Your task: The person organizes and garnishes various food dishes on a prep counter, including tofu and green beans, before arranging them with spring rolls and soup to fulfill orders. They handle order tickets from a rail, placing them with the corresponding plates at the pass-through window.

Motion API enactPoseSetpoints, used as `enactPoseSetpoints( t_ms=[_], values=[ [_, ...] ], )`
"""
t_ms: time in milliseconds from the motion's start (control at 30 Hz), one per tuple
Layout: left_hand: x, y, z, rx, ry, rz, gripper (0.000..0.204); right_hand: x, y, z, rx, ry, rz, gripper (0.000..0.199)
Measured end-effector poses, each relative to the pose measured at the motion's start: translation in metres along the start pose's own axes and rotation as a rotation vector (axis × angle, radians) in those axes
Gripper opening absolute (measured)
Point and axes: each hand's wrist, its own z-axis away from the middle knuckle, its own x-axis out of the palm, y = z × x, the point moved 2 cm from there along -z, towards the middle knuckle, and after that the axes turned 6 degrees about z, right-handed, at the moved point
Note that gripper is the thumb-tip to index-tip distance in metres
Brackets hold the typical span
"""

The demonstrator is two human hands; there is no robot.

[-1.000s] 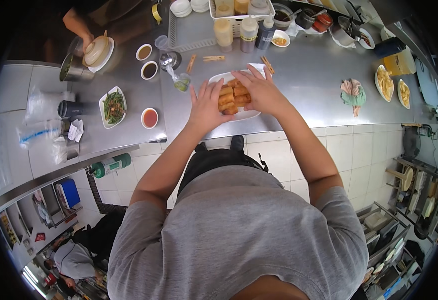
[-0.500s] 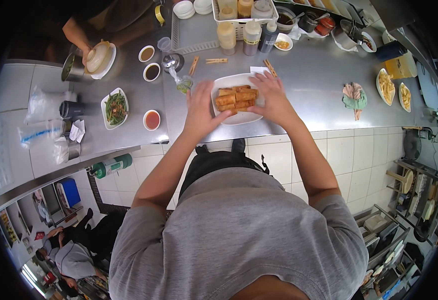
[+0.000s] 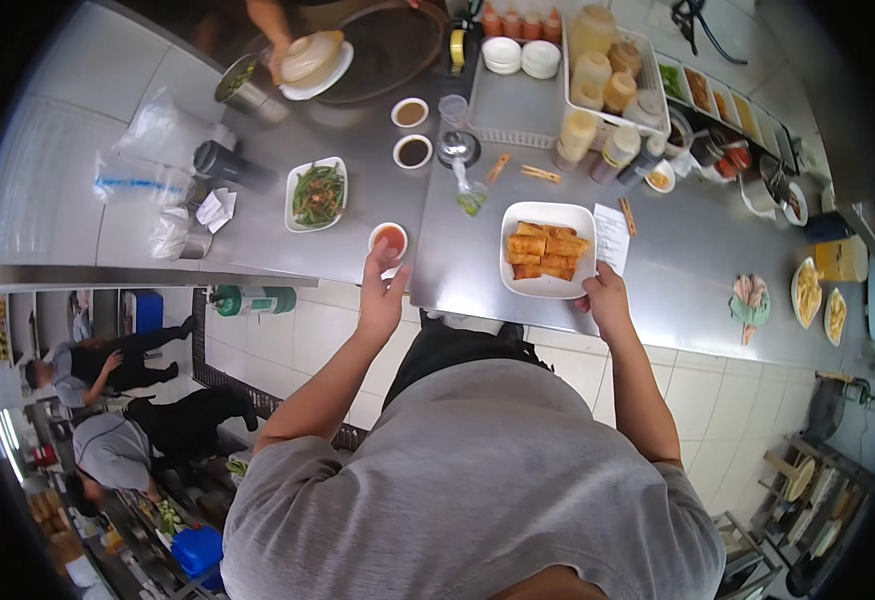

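A square white plate (image 3: 550,290) of golden fried rolls (image 3: 548,250) sits near the counter's front edge. At its near right corner, my right hand (image 3: 608,302) pinches the rim between thumb and fingers. My left hand (image 3: 382,305) reaches to a small white bowl of red sauce (image 3: 390,239) left of the plate. Its fingers are apart and overlap the bowl's near side; whether they touch it I cannot tell. Partly under the plate's right side lies a printed paper slip (image 3: 613,235).
Two bowls of dark sauce (image 3: 413,151) and a dish of green beans (image 3: 318,195) stand left. Behind the plate are clothespins (image 3: 540,174), a ladle-like metal tool (image 3: 459,149) and squeeze bottles (image 3: 577,135). A crumpled cloth (image 3: 750,305) lies right. Another person's hand (image 3: 276,50) is by a lidded pot (image 3: 311,58).
My left hand has left the plate and moved left to the red sauce bowl. My right hand has shifted from over the rolls to the plate's near right corner. The view has turned.
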Motion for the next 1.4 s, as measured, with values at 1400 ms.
enactPoseSetpoints(
  t_ms=[1400],
  values=[
    [-0.188, 0.008, -0.151, 0.062, -0.355, 0.14, 0.044, 0.187, -0.182, -0.081, -0.232, -0.317, 0.146, 0.047]
  ],
)
